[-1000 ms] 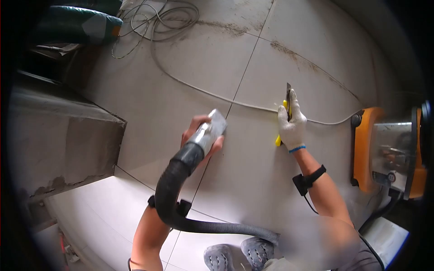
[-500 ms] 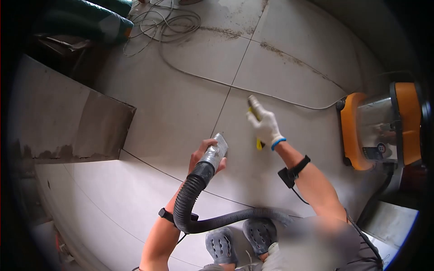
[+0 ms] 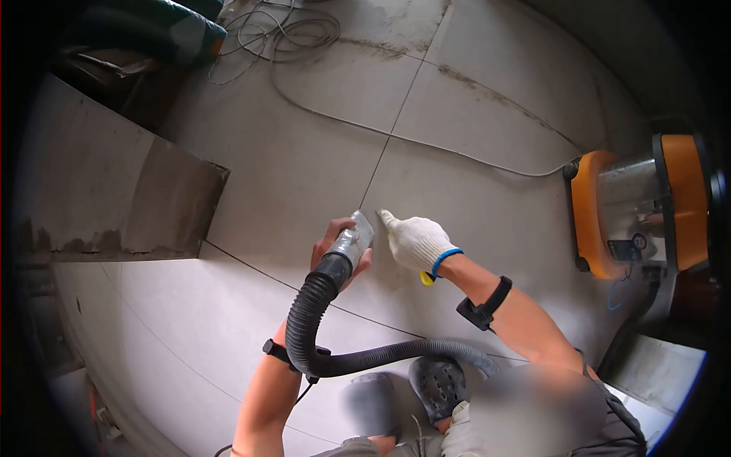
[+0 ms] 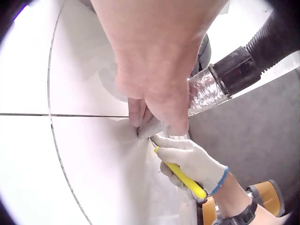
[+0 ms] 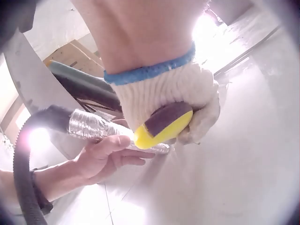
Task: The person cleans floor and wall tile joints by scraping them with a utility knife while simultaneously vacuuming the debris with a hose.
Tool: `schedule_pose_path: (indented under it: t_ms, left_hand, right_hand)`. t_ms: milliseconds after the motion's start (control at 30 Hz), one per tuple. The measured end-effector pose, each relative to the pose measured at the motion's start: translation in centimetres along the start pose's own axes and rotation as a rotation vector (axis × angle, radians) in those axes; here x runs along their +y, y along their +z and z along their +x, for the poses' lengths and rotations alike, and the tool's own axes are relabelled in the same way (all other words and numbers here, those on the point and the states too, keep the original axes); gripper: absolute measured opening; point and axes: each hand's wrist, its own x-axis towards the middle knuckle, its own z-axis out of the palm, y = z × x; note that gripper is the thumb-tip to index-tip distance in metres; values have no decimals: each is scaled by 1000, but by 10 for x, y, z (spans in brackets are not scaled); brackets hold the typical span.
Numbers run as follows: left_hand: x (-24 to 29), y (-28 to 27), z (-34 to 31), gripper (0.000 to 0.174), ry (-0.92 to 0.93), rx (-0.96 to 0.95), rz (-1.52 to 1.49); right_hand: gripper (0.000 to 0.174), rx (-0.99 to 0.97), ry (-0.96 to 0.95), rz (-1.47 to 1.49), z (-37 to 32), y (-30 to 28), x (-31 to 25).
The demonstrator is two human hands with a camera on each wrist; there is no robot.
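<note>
The bare left hand (image 3: 333, 242) grips a silver-taped nozzle (image 3: 356, 238) on the end of a black ribbed hose (image 3: 306, 312), its mouth at the tile floor beside a joint line. Close to the right of it, the gloved right hand (image 3: 419, 240) holds a yellow and dark knife (image 3: 426, 279), mostly hidden under the glove. In the left wrist view the knife's yellow handle (image 4: 187, 180) lies along the gloved fingers, its tip near the nozzle mouth. The right wrist view shows the handle end (image 5: 164, 125) sticking out of the glove, next to the nozzle (image 5: 93, 125).
An orange vacuum cleaner (image 3: 594, 217) stands at the right, with a grey cable (image 3: 457, 154) running from it across the tiles to a coil at the top left. A concrete block (image 3: 137, 183) is at the left. The person's grey clogs (image 3: 438, 385) are at the bottom.
The gloved right hand has moved left and down with the knife, to beside the nozzle. The nozzle has shifted down in view since the earliest frame, as the whole view also moved.
</note>
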Motion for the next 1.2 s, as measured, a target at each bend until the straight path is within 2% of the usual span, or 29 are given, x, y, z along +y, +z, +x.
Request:
schedule_pose_path:
  t_ms: [133, 300, 433, 500, 567, 633, 667, 700, 733, 767, 833, 900, 967, 1033, 1100, 1200]
  left_hand:
    - [0, 3, 11, 69, 25, 2, -4]
    - [-6, 17, 34, 69, 76, -23, -31]
    - [3, 32, 58, 65, 213, -67, -113]
    - [11, 43, 74, 63, 250, -85, -142]
    - [21, 54, 97, 60, 198, -109, -66]
    - [34, 63, 119, 58, 183, -107, -105]
    - [35, 72, 129, 57, 220, -75, -97]
    - [36, 78, 137, 55, 257, -45, -89]
    - [40, 80, 142, 56, 241, -42, -103]
    - [42, 81, 141, 56, 243, -48, -103]
    - [42, 76, 135, 57, 216, -77, -91]
    - [34, 69, 115, 59, 264, -90, -44]
    - [29, 58, 84, 60, 190, -102, -10]
    - [16, 48, 54, 62, 147, -93, -27]
    - [12, 37, 28, 64, 129, -82, -40]
    - [2, 30, -5, 66, 101, -70, -59]
  right_hand:
    - [69, 96, -17, 19, 6, 4, 3]
    - [66, 9, -38, -29, -8, 1, 19]
    - [64, 107, -48, -114, -15, -2, 50]
    - [63, 194, -60, -77, -20, 4, 69]
    - [62, 194, -11, 0, -29, 6, 82]
    - [62, 278, 164, 233, -43, 12, 91]
    - [64, 418, 120, 307, -39, 37, 111]
    - [64, 419, 122, 306, -36, 51, 121]
    - [64, 512, 128, 371, -35, 62, 129]
    - [64, 606, 136, 436, -36, 66, 131]
    - [63, 646, 118, 450, -34, 71, 138]
    - [62, 692, 102, 467, -33, 62, 132]
    - [60, 489, 80, 414, -32, 43, 115]
    - [60, 447, 56, 394, -22, 32, 92]
    - [60, 275, 64, 199, -8, 19, 69]
    - [60, 378, 115, 165, 32, -1, 71]
